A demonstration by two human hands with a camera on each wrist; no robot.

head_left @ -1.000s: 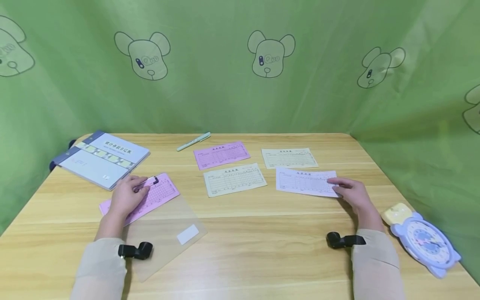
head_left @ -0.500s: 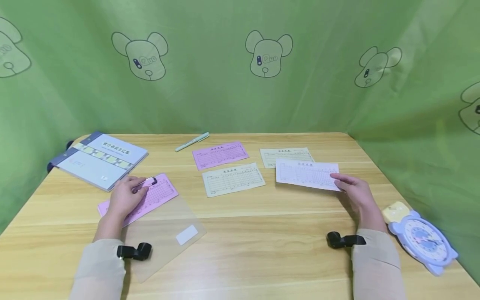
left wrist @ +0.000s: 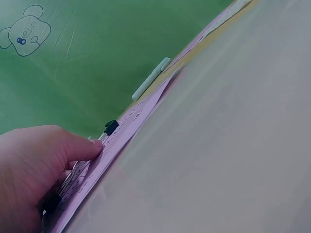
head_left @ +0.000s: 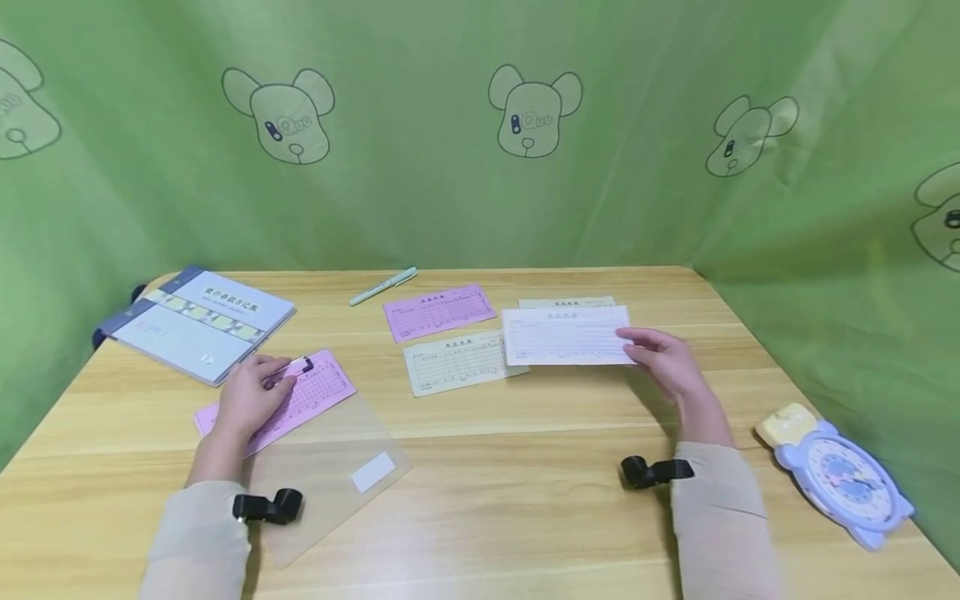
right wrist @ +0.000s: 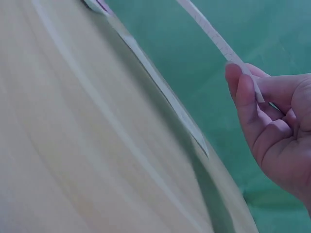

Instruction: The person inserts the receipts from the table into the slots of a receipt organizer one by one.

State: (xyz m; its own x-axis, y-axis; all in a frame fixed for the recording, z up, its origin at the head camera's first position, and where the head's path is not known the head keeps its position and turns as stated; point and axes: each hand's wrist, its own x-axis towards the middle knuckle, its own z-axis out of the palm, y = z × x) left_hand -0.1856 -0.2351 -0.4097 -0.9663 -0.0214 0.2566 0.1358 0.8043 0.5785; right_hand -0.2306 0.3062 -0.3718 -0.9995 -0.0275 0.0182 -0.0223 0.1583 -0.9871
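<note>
My left hand (head_left: 253, 398) grips the metal clip (head_left: 298, 365) with black ends on a translucent clipboard (head_left: 322, 475). In the left wrist view the thumb lies along this clip, over a pink printed form (left wrist: 124, 131) that is on the board. My right hand (head_left: 663, 362) pinches the right edge of a white printed form (head_left: 566, 337) between thumb and fingers. That form is raised above the table and in the head view overlaps two pale green forms, one behind (head_left: 566, 302) and one to its left (head_left: 453, 367). The right wrist view shows the held form edge-on.
Another pink form (head_left: 438, 312) lies at the back middle, with a light green pen (head_left: 382, 286) beside it. A blue and white account book (head_left: 206, 321) lies at the left. A toy clock (head_left: 847, 482) is at the right edge. Green curtain (head_left: 420, 192) surrounds the table (head_left: 510, 500).
My right hand has lifted the white form off the table and carried it left, partly over the pale green forms. My left hand has stayed on the clip.
</note>
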